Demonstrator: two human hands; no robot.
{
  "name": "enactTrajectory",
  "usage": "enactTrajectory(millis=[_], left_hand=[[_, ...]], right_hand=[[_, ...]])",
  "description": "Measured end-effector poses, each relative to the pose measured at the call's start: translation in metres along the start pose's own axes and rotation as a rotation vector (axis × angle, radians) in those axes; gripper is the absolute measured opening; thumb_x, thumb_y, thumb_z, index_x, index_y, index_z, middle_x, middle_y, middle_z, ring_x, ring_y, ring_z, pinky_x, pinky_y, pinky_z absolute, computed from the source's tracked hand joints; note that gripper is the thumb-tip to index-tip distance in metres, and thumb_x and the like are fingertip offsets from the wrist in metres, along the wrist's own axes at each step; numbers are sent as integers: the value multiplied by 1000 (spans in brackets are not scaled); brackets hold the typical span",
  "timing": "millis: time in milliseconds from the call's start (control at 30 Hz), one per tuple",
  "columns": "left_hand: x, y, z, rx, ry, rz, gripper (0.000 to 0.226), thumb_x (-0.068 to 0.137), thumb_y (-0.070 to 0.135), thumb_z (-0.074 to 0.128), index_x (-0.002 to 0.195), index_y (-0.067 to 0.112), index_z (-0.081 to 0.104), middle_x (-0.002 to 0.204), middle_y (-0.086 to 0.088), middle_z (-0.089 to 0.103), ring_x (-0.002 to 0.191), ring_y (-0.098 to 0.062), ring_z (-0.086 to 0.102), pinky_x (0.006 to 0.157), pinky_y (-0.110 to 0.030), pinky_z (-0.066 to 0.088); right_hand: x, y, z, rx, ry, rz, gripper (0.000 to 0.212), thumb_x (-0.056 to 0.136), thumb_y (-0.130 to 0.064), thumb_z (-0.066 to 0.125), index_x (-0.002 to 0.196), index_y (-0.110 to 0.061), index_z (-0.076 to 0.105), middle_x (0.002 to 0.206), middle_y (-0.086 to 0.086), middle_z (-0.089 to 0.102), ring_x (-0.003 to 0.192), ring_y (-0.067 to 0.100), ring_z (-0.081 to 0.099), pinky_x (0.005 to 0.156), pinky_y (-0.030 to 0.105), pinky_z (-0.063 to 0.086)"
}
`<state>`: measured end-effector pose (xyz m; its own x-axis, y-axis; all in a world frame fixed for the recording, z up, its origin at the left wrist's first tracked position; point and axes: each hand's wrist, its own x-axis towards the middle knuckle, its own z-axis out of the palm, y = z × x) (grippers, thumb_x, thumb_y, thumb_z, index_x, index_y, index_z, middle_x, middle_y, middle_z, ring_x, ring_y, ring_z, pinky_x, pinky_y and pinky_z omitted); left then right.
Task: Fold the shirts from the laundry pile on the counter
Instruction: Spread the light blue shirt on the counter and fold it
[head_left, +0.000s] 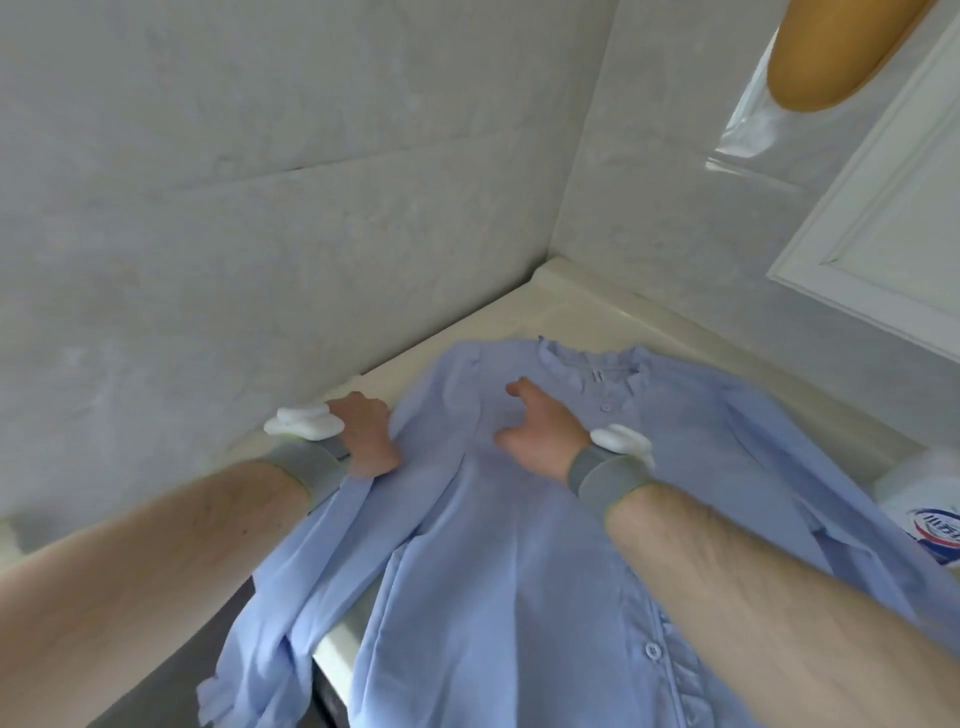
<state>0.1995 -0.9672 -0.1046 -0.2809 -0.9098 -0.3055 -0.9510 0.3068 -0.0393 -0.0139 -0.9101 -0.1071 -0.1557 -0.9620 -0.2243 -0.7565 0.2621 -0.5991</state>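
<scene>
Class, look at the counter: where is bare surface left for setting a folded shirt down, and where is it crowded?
Bare counter shows only in the far corner strip between the wall and the blue shirt's collar. Elsewhere is crowded: the shirt covers the middle, both hands rest on it, and a labelled white container sits at the right.

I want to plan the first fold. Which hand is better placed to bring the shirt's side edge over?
Left. The left hand already grips the shirt at its left edge; the right hand lies open, resting on the chest.
</scene>
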Motion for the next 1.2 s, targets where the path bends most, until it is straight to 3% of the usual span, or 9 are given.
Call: enactTrajectory(millis=[67,167,367,533,800,933,1067,1133,1200], left_hand=[[-6,-2,1,-7,50,-116,18,88,16,53,103,14,62,105,-10,62,104,-30,62,78,-34,45],[-12,-26,-9,-252,109,-170,17,90,4,46,77,12,56,83,-12,54,84,-30,54,69,-30,39],[-39,-61,5,-306,-74,-74,12,81,23,60,76,13,59,74,-5,56,72,-27,56,55,-24,37],[-55,-84,11,-291,10,-69,13,86,22,54,87,11,59,86,-6,57,84,-29,59,67,-27,41],[-87,-115,-23,-410,-70,59,29,76,46,61,73,17,56,74,1,59,64,-14,53,53,-26,36],[-98,-104,-58,-509,11,61,33,61,40,51,71,10,62,74,-8,62,68,-25,58,59,-27,43],[-97,-75,-89,-1031,1,-18,19,82,20,58,96,10,67,97,-12,67,76,-25,63,75,-33,55],[-92,-59,-101,-1457,-159,-66,20,88,6,54,104,-2,63,104,-22,66,88,-34,64,86,-44,55],[-82,-32,-114,-1641,-276,-64,10,92,6,51,94,-1,57,95,-18,63,83,-32,61,81,-40,54]], right_hand=[[1,-14,26,4,-62,-23,73,86,-23,60,150,-20,25,158,0,25,136,27,40,97,25,37],[4,-23,51,20,-60,4,70,85,-29,61,146,-16,28,150,7,36,136,29,37,109,33,32],[13,-22,76,-286,14,-10,87,82,-61,50,152,-23,14,162,0,6,148,20,3,118,42,6],[17,-24,80,-341,-25,17,90,78,-69,42,152,-33,7,162,-1,0,149,20,-2,118,43,4],[17,-27,75,-394,-97,51,83,74,-74,33,149,-48,10,162,0,-5,149,24,-5,117,46,2],[13,-35,54,-237,-172,46,78,84,-66,44,151,-41,12,162,0,1,149,26,3,119,46,11],[-7,-48,28,170,-52,-13,66,90,-42,60,148,-25,34,155,1,32,141,24,32,114,39,29],[-18,-55,16,325,4,5,55,89,-32,63,139,-14,49,132,5,56,121,24,55,98,34,43],[-38,-53,2,626,12,100,38,90,-29,60,121,-6,59,103,7,64,87,23,67,75,33,49]])
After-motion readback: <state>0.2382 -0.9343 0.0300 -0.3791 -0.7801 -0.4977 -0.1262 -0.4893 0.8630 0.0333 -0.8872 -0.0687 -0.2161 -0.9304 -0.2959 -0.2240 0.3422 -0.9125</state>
